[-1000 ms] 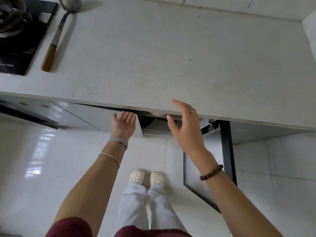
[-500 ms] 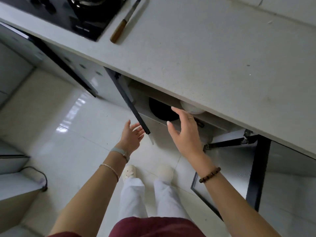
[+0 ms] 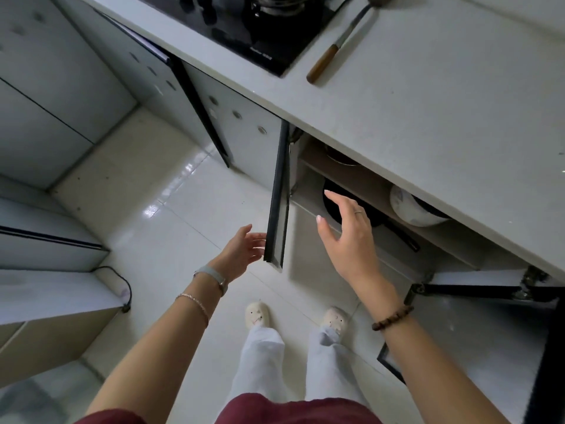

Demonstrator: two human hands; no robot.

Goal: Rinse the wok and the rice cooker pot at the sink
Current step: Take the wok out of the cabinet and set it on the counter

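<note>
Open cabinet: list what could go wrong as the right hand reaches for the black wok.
1. The black wok lies under a shelf, beside the white rice cooker; pulling it out may knock the cooker.
2. The edge of the left door stands between the left hand and right hand; an arm could bump it.
3. The right door hangs open beside the legs; a step could catch it.

a home kitchen: gas hob (image 3: 244,26) set in a pale countertop (image 3: 428,102), floor cabinets (image 3: 238,123) below.
</note>
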